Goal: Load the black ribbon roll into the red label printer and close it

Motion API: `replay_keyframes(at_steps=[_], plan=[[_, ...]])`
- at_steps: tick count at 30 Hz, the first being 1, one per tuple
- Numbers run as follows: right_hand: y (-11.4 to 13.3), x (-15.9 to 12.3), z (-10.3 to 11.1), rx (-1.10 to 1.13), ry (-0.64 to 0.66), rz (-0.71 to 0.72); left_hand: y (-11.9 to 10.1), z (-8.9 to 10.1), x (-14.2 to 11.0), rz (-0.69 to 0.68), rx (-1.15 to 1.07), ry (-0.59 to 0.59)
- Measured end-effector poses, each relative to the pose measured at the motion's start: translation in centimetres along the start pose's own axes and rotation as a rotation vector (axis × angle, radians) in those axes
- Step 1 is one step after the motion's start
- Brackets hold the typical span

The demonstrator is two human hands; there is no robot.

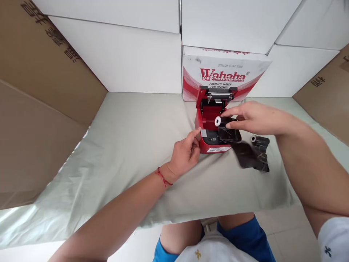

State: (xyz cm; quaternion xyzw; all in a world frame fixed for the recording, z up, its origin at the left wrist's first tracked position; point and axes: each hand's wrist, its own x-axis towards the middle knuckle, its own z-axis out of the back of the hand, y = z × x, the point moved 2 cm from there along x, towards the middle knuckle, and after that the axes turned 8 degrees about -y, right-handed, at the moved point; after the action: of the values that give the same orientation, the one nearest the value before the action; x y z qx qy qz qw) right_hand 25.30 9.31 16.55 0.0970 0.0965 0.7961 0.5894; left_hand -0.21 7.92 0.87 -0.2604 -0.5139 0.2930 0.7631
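In the head view, clock directions run from the red device, which sits on the pale cloth; its lid stands raised towards 12, seemingly to give access from above; the left hand, at 8 o'clock, has its fingers bent and an index fingertip on the near-left rim, probably to steady the body; the right hand, reaching in from 3, pinches a black roll between thumb and fingers, its white core facing 9, perhaps gripped there to keep the film from unwinding; a blurred dark strip trails towards 4; a second roll lies loose beyond it, near 3 to 4.

Behind, at 12, the carton reads "Wahaha ®", "PURIFIED WATER FOR DRINKING"; its code is unclear; the device's front label is too small to read.
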Motion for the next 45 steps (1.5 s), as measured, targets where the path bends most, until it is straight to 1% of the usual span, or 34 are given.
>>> replay_keyframes(at_steps=[2,4,7,10,13,15,18,19,20,21,23,24,25,26,28,30,33,35,37,39,40,42,44,45], plan=[[1.5,1.8,-1.1,-0.017,0.095,-0.069,-0.3,0.1,0.1,-0.048,0.089,-0.046],[2.5,2.8,-1.9,-0.046,0.169,-0.127,-0.8,0.1,0.3,-0.118,0.168,-0.110],[3.3,3.7,-2.6,-0.133,0.262,-0.141,-1.6,-0.1,0.4,-0.257,0.247,-0.171],[3.3,4.7,-3.3,-0.187,0.323,-0.097,-2.4,-0.4,0.1,-0.368,0.291,-0.163],[2.8,5.5,-4.1,-0.169,0.358,-0.060,-2.9,-0.7,-0.3,-0.406,0.344,-0.133],[2.7,5.3,-4.1,-0.153,0.346,-0.041,-3.1,-0.7,-0.5,-0.422,0.360,-0.130],[3.4,3.9,-3.0,-0.110,0.258,-0.024,-3.2,-0.8,-0.6,-0.424,0.339,-0.139],[3.8,3.3,-2.4,-0.091,0.195,-0.028,-3.1,-0.8,-0.6,-0.422,0.329,-0.138],[4.1,2.8,-1.8,-0.068,0.085,-0.039,-3.1,-0.9,-0.6,-0.419,0.322,-0.136],[4.3,2.4,-1.1,-0.043,-0.072,-0.052,-3.0,-0.9,-0.6,-0.417,0.317,-0.130],[4.2,2.0,-0.3,-0.024,-0.441,-0.063,-2.9,-0.9,-0.6,-0.421,0.310,-0.121],[3.8,2.1,-0.2,-0.041,-0.591,-0.051,-2.9,-0.9,-0.6,-0.425,0.307,-0.121],[3.3,2.3,-0.4,-0.071,-0.680,-0.031,-2.9,-0.9,-0.5,-0.427,0.305,-0.124],[2.7,2.6,-0.7,-0.106,-0.699,-0.004,-3.0,-0.9,-0.5,-0.430,0.306,-0.129],[1.4,3.2,-1.7,-0.138,-0.644,0.046,-3.0,-0.9,-0.5,-0.436,0.313,-0.141],[0.9,2.8,-2.3,-0.105,-0.609,0.066,-3.1,-0.8,-0.5,-0.443,0.321,-0.151],[1.5,0.5,-2.9,-0.035,-0.624,0.068,-3.2,-0.8,-0.5,-0.445,0.325,-0.164],[2.3,-1.3,-3.5,0.003,-0.599,0.071,-3.2,-0.8,-0.5,-0.433,0.328,-0.167],[2.7,-2.8,-4.6,0.040,-0.574,0.088,-3.0,-0.9,-0.5,-0.429,0.322,-0.185],[2.7,-3.6,-5.8,0.072,-0.605,0.109,-2.7,-0.9,-0.4,-0.423,0.293,-0.210],[2.6,-3.8,-6.4,0.082,-0.632,0.118,-2.4,-0.9,-0.2,-0.404,0.271,-0.219],[2.3,-4.0,-7.3,0.093,-0.680,0.125,-1.7,-0.8,0.2,-0.319,0.228,-0.207],[2.0,-4.0,-7.8,0.105,-0.704,0.117,-0.9,-0.5,0.7,-0.207,0.215,-0.149],[2.0,-4.0,-7.9,0.110,-0.712,0.114,-0.6,-0.4,1.0,-0.174,0.214,-0.100]])
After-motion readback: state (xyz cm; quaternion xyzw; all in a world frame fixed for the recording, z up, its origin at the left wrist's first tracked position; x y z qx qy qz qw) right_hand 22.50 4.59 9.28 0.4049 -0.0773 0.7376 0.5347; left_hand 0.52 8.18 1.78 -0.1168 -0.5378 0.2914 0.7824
